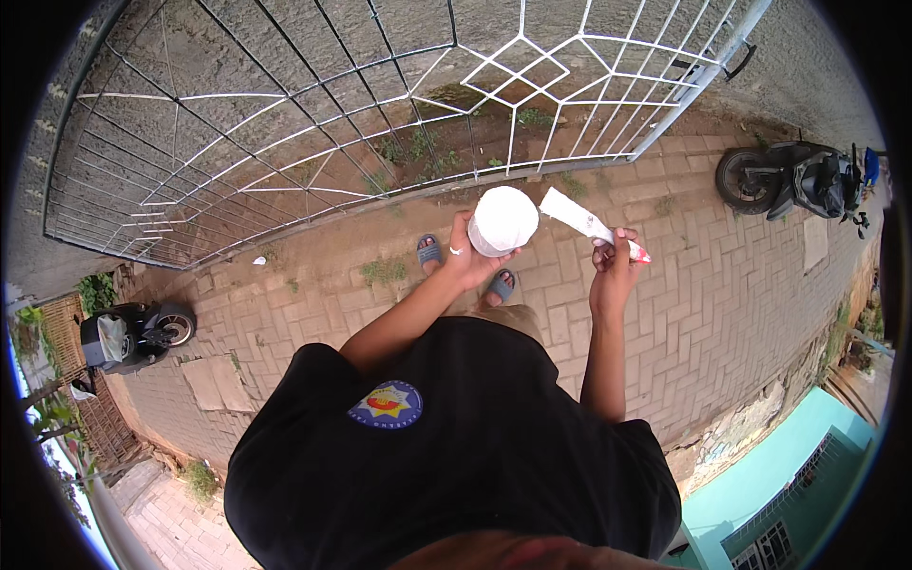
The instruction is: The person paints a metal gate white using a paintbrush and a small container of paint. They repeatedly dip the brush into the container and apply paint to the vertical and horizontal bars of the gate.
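Observation:
My left hand [476, 262] holds a round tub [504, 221] from below and the side, and white paint covers its visible top. There is a white smear near that hand's thumb. In my right hand [615, 265] is a flat paintbrush [574, 214], its bristles coated white and pointing toward the tub. Red shows at the handle's end. Brush and tub are a small gap apart. Beyond both hands stands a metal grille gate [702, 82]. Its right-hand bars and diamond pattern are white, while many bars on the left are dark, with white ones among them.
My sandalled feet stand on brick paving [662, 313], with weeds and soil along the gate's foot. One parked motorbike [816, 178] is at the right and another [135, 338] at the left. Rough grey wall [285, 35] rises behind the gate. A turquoise building [769, 470] stands lower right.

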`<state>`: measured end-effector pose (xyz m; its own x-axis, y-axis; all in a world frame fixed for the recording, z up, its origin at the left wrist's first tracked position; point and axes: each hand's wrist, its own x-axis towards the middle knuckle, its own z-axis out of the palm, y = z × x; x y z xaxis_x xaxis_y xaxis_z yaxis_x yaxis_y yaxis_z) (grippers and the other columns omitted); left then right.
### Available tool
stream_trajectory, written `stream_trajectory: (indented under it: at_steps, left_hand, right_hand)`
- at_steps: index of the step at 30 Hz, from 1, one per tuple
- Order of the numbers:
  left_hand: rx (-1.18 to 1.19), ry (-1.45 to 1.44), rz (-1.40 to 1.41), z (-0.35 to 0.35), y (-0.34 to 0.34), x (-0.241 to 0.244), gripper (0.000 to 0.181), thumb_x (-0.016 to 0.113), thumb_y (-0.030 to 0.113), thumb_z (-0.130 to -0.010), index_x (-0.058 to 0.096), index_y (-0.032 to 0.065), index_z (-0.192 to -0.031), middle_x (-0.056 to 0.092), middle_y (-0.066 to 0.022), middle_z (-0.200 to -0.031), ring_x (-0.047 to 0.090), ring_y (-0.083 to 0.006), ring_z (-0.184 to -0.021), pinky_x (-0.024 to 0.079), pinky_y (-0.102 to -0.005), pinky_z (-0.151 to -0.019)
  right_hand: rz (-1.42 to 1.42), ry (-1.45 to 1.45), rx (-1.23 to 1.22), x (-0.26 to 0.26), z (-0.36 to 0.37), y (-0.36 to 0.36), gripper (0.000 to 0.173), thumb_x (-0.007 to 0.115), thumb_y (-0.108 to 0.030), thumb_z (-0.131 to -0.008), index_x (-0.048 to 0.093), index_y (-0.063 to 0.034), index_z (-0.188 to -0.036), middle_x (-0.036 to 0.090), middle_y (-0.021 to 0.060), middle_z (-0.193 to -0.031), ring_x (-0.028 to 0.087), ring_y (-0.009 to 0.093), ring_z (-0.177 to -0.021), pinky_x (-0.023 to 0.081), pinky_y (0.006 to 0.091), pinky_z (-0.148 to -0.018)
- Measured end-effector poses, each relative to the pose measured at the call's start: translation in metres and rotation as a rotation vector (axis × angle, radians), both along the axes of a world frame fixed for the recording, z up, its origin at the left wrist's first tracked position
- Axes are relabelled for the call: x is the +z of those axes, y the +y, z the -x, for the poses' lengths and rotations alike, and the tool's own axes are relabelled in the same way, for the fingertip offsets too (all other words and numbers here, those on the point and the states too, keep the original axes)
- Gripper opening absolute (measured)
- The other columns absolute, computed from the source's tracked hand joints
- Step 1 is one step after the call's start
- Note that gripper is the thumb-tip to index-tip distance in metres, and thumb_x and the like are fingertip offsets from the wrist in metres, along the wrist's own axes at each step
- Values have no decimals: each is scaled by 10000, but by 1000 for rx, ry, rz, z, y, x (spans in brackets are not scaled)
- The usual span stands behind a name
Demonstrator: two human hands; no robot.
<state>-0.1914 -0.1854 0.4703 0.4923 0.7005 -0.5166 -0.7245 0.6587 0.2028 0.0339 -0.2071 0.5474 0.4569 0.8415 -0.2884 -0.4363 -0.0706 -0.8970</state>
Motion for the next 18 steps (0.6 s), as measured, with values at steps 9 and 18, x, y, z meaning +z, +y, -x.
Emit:
stream_trajectory:
  at_steps: [9,18]
  left_hand:
    - [22,18,78,52,69,-93,662,354,617,-903,503,128,-1323,577,-122,-1254,568,-297,-1030,494,-448,-846]
    - [147,-123,-31,67,116,-368,727,360,684,-884,492,140,-1350,594,-107,-1262,597,-323,-1058,509,-445,-875]
  right_hand:
    - [64,61,-205,-103,63,80,178,618,-245,-961,546,-86,-924,643,48,-787,484,61,-574,324,196,-501]
    - [-379,-367,-96,-314,98,220,197,687,-124,-907,541,-20,-987,660,110,-863,638,108,-727,508,236,-621]
